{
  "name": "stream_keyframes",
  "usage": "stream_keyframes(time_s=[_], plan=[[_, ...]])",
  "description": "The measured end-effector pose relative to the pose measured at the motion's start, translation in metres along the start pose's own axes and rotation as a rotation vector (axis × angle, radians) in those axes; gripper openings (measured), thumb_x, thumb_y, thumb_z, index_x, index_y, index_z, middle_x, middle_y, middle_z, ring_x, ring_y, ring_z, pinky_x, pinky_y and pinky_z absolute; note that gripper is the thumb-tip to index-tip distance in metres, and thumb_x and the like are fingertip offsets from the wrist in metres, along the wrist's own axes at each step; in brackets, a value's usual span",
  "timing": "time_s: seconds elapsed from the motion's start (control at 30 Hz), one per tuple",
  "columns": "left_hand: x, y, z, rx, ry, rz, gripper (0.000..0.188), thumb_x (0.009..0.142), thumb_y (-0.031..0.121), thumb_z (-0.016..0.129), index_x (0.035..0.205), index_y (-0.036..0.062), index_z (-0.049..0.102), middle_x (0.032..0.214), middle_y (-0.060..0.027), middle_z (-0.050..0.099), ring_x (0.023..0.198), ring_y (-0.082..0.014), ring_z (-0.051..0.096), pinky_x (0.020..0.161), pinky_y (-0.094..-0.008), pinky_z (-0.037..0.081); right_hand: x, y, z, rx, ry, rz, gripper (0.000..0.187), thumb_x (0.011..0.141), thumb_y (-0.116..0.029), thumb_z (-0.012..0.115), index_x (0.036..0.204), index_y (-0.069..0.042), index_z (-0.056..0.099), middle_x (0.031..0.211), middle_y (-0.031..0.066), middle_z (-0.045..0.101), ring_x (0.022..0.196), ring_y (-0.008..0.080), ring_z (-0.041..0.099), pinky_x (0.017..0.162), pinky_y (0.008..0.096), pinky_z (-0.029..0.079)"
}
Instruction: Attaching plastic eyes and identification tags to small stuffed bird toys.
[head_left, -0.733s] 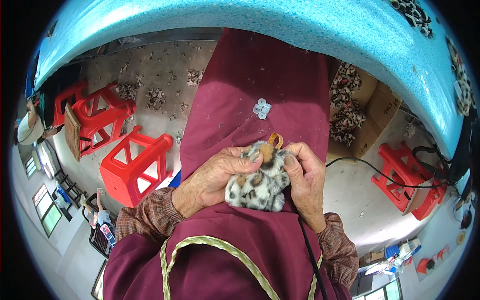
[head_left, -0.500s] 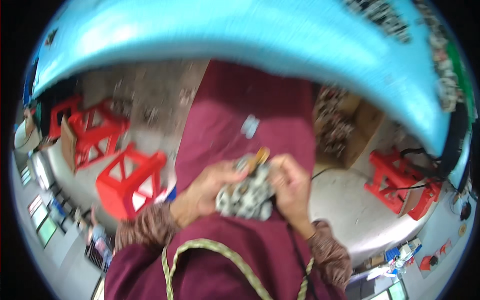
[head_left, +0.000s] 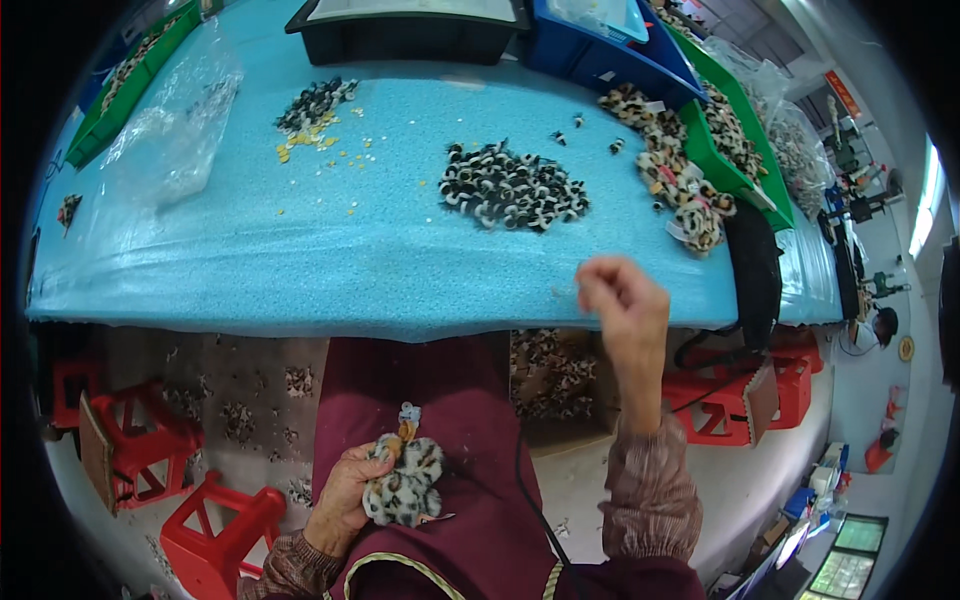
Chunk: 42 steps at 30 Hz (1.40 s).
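Left hand (head_left: 338,497) near, in lap, fingers clamped round spotted plush toy (head_left: 404,483). Keep that grip firm, toy steady on the apron. Right hand (head_left: 622,300) raised at table (head_left: 300,270) edge, fingertips pinched together; on what, cannot tell, so draw slowly. Mid-table: black-white pile (head_left: 510,187). Far left: clear plastic bag (head_left: 175,125), green tray (head_left: 140,60). Far right: blue bin (head_left: 610,50), white tags on plush heap (head_left: 680,180).

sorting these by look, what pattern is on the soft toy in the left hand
Leopard spots, dark on cream and grey, on the soft toy in the left hand; head view.
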<state>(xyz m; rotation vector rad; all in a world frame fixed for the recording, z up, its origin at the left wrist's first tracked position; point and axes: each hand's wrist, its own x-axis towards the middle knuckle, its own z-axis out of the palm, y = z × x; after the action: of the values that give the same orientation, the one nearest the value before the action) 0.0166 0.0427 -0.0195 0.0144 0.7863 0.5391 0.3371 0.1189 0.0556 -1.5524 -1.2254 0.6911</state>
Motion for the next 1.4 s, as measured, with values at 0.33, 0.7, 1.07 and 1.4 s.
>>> stream_keyframes(time_s=[0.33, 0.7, 1.07, 1.4], plan=[[-0.001, 0.001, -0.007, -0.053, 0.071, 0.024, 0.026, 0.088, 0.01, 0.058, 0.109, -0.0043, 0.057, 0.1, -0.0174, 0.066, 0.087, -0.0285, 0.068, 0.078, -0.04, 0.057, 0.087, 0.044, -0.021, -0.321, 0.027, -0.136, 0.021, 0.08, 0.002, 0.062, 0.1, -0.003, 0.066, 0.087, 0.0033, 0.066, 0.07, 0.0082, 0.057, 0.062, 0.0222, 0.049], [0.007, 0.003, -0.008, -0.036, -0.051, -0.038, 0.032, 0.085, 0.013, 0.06, 0.115, 0.002, 0.056, 0.106, -0.0185, 0.065, 0.094, -0.0336, 0.065, 0.079, -0.052, 0.056, 0.108, 0.065, -0.028, -0.536, 0.022, -0.38, 0.021, 0.071, -0.001, 0.068, 0.092, -0.008, 0.068, 0.085, 0.0131, 0.064, 0.077, 0.0282, 0.064, 0.071, 0.0361, 0.051], [0.021, 0.012, 0.015, 0.04, -0.249, 0.117, 0.055, 0.084, 0.02, 0.064, 0.129, -0.0036, 0.043, 0.12, -0.0169, 0.057, 0.107, -0.0297, 0.059, 0.09, -0.0424, 0.051, 0.087, 0.071, -0.073, -0.313, 0.119, -0.373, 0.021, 0.076, 0.001, 0.061, 0.096, -0.003, 0.067, 0.083, 0.0017, 0.064, 0.074, 0.012, 0.06, 0.066, 0.0261, 0.05], [0.009, 0.008, 0.009, -0.02, 0.042, 0.157, 0.03, 0.092, 0.015, 0.058, 0.116, -0.0033, 0.056, 0.105, -0.0109, 0.065, 0.089, -0.019, 0.066, 0.08, -0.0329, 0.055, -0.082, -0.007, 0.045, 0.577, -0.402, 0.215, 0.014, 0.077, 0.012, 0.057, 0.088, 0.004, 0.062, 0.088, 0.013, 0.062, 0.07, 0.0141, 0.061, 0.063, 0.025, 0.052]])
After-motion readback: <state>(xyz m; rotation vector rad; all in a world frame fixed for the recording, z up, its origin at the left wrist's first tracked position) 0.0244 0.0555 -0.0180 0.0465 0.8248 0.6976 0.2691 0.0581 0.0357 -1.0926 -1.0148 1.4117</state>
